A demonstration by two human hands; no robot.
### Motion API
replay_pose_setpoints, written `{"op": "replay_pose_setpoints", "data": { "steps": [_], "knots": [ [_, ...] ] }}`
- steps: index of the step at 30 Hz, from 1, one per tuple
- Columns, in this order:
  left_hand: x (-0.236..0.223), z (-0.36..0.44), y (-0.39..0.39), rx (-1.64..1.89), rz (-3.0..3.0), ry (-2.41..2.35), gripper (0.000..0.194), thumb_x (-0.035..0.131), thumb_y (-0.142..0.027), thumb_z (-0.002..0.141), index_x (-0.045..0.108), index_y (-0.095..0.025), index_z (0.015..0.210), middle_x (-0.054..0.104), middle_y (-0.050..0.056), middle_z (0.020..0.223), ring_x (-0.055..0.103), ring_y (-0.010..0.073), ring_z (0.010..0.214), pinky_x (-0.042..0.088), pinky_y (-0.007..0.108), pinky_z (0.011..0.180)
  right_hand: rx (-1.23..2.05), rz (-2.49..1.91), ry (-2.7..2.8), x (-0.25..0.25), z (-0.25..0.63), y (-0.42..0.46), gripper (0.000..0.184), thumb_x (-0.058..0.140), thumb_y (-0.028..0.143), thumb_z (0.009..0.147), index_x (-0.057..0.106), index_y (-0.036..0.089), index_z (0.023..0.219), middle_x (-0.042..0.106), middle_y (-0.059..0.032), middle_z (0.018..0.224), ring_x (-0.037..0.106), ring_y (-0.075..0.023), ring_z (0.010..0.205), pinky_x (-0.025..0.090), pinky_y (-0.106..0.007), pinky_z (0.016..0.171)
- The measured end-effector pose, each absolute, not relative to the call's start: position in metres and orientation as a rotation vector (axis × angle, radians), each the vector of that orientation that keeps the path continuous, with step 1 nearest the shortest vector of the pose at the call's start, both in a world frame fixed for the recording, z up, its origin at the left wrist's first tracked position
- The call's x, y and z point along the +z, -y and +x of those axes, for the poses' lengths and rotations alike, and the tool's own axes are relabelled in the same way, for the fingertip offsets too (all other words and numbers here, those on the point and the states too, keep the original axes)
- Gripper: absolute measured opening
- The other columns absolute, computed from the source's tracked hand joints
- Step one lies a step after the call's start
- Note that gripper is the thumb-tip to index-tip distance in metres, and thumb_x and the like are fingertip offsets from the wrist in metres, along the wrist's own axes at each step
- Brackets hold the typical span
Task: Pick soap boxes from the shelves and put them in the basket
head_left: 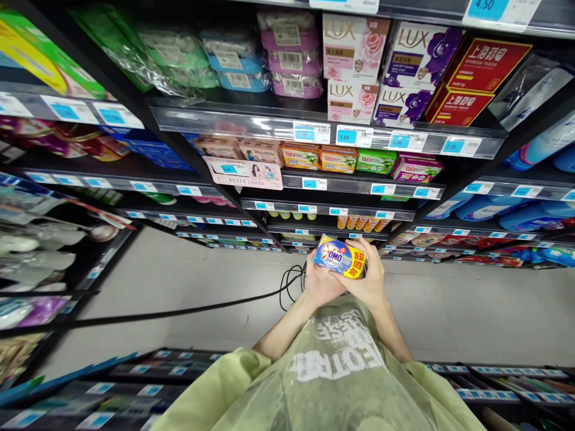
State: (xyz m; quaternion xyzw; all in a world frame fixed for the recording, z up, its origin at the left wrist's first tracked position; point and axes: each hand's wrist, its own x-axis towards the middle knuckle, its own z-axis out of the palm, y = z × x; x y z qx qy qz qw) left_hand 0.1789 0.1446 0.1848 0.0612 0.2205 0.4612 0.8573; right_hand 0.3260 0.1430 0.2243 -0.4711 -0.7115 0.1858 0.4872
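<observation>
Both my hands hold one small blue and yellow OMO soap pack (339, 256) in front of my chest, low in the middle of the view. My left hand (320, 282) grips its left side with the fingers curled under it. My right hand (371, 278) wraps round its right side. The pack's printed face is turned up towards me. Black store shelves stand just beyond it.
Shelves (323, 129) hold LUX soap boxes (353, 63), red boxes (476, 78), wrapped soap tubs (291, 54) and small soap packs (336, 158), with blue price tags along the rails. A black cable (179, 311) crosses the grey floor. More shelving stands left, right and behind me.
</observation>
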Motion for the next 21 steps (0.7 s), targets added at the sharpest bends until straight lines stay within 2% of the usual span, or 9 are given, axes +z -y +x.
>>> {"op": "replay_pose_setpoints", "data": {
  "steps": [4,7,9,12,14,16,19,21],
  "knots": [
    [0.184,0.174,-0.147,1.111,0.128,-0.489,0.077,0.068,-0.077,0.080,0.074,-0.018,0.129,0.079,0.016,0.131,0.060,0.0482,0.144,0.045,0.069,0.122,0.543,-1.134,1.625,0.220,0.326,-0.142,0.097,0.096,0.036,0.082,0.043,0.034,0.163,0.070,-0.0119,0.148,0.067,-0.0324,0.136,0.055,-0.056,0.118],
    [0.180,0.167,-0.151,1.297,0.280,-0.516,0.079,0.076,-0.075,0.073,0.071,-0.028,0.136,0.080,0.009,0.131,0.063,0.0466,0.140,0.049,0.071,0.118,0.671,-1.101,1.521,0.211,0.331,-0.145,0.101,0.099,0.043,0.077,0.046,0.034,0.162,0.059,-0.0137,0.163,0.061,-0.0342,0.147,0.052,-0.056,0.123],
    [0.177,0.162,-0.153,1.365,0.426,-0.549,0.089,0.086,-0.070,0.065,0.067,-0.032,0.143,0.079,0.007,0.134,0.063,0.0465,0.141,0.051,0.069,0.118,0.851,-1.053,1.455,0.205,0.334,-0.148,0.103,0.099,0.051,0.076,0.046,0.034,0.162,0.050,-0.0143,0.170,0.059,-0.0349,0.149,0.056,-0.055,0.120],
    [0.173,0.157,-0.156,1.410,0.615,-0.603,0.109,0.092,-0.068,0.061,0.057,-0.028,0.156,0.072,0.012,0.147,0.058,0.0496,0.146,0.051,0.063,0.121,1.125,-0.931,1.386,0.198,0.337,-0.150,0.094,0.096,0.060,0.078,0.053,0.035,0.158,0.045,-0.0130,0.174,0.057,-0.0347,0.151,0.061,-0.050,0.114],
    [0.171,0.157,-0.159,1.474,0.743,-0.651,0.115,0.091,-0.072,0.064,0.049,-0.028,0.162,0.062,0.015,0.158,0.052,0.0496,0.152,0.050,0.058,0.123,1.268,-0.856,1.370,0.197,0.337,-0.149,0.088,0.094,0.063,0.078,0.059,0.034,0.153,0.046,-0.0119,0.173,0.051,-0.0355,0.157,0.059,-0.049,0.116],
    [0.167,0.160,-0.162,1.575,0.919,-0.735,0.120,0.092,-0.072,0.065,0.043,-0.029,0.166,0.052,0.016,0.166,0.046,0.0474,0.157,0.047,0.055,0.126,1.380,-0.819,1.336,0.196,0.334,-0.149,0.090,0.096,0.064,0.075,0.061,0.031,0.151,0.051,-0.0120,0.170,0.049,-0.0358,0.159,0.056,-0.048,0.120],
    [0.164,0.166,-0.163,1.681,1.209,-0.949,0.132,0.097,-0.067,0.061,0.033,-0.029,0.170,0.045,0.019,0.168,0.042,0.0445,0.161,0.045,0.052,0.128,1.461,-0.840,1.183,0.194,0.327,-0.150,0.094,0.102,0.061,0.066,0.063,0.027,0.144,0.065,-0.0126,0.155,0.062,-0.0347,0.146,0.055,-0.047,0.121],
    [0.166,0.172,-0.160,1.671,1.348,-1.111,0.132,0.098,-0.061,0.063,0.029,-0.028,0.171,0.042,0.020,0.167,0.043,0.0438,0.159,0.052,0.050,0.122,1.445,-0.907,1.042,0.192,0.321,-0.153,0.088,0.104,0.057,0.062,0.065,0.026,0.135,0.074,-0.0114,0.141,0.071,-0.0335,0.133,0.058,-0.047,0.116]
  ]
}}
